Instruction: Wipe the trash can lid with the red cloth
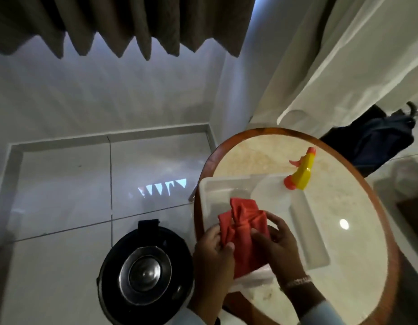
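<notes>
Both of my hands hold the red cloth (244,227), bunched up, above the near end of a white tray (308,233) on the round table. My left hand (213,254) pinches its left edge. The cloth's right side is gripped by my right hand (277,241). The trash can (145,273) stands on the floor to the left of the table, black with a shiny metal lid (145,269), seen from above. Neither the cloth nor a hand touches the lid.
A clear spray bottle (277,191) with a yellow and orange trigger head stands in the tray. The round stone-topped table (344,266) has a wooden rim. Brown curtains (123,22) hang at the back over white floor tiles. A dark bag (379,139) lies at the right.
</notes>
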### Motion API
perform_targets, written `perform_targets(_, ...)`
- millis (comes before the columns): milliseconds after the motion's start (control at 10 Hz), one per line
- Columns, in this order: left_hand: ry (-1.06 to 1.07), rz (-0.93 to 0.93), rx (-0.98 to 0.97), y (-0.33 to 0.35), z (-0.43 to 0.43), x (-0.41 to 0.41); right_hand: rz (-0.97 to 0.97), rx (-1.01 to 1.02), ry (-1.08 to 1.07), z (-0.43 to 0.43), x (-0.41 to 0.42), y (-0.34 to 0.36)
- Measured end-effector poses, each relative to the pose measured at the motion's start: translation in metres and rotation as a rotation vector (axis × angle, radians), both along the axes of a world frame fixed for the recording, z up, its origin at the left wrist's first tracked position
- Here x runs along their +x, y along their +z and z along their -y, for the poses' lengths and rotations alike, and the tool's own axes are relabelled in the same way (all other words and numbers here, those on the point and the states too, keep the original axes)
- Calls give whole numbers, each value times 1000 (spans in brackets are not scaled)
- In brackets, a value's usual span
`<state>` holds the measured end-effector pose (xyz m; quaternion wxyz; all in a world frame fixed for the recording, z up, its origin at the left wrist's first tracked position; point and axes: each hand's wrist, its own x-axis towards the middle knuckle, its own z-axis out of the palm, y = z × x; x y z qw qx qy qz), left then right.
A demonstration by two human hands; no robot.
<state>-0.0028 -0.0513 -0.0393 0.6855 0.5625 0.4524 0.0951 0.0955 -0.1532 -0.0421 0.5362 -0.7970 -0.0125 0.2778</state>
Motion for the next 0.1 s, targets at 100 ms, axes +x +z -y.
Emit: perform_targets(100, -3, -108, 17, -4, 2, -4, 54, -264, 169, -10, 1, -30)
